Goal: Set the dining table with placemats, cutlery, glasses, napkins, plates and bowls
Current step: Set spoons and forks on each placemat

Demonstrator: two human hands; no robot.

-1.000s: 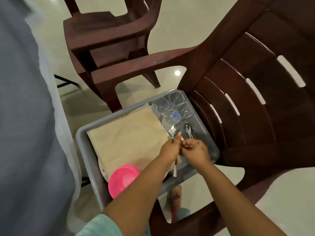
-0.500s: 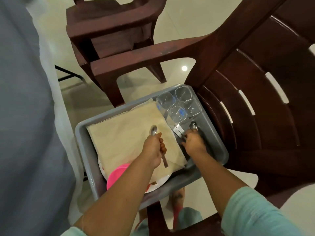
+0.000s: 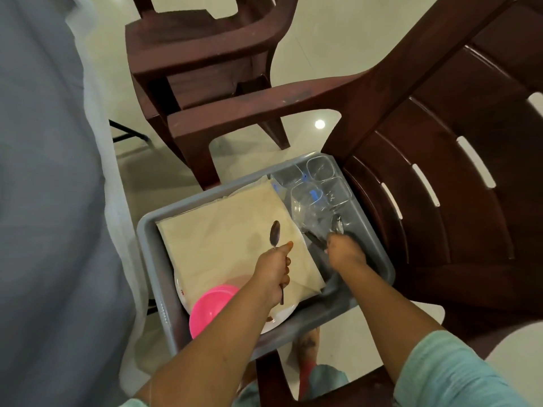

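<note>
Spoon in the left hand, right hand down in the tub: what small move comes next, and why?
Probably close the right hand on the cutlery beside the glasses and lift it out. The left hand already holds a spoon above the placemats, and the right fingers are on that cutlery.

A grey tray (image 3: 152,259) on a brown plastic chair (image 3: 440,201) holds beige placemats (image 3: 223,230), clear glasses (image 3: 320,177) and a pink bowl (image 3: 211,304). The left hand (image 3: 273,271) grips a spoon (image 3: 275,235); the right hand (image 3: 345,252) reaches into cutlery (image 3: 337,224).
</note>
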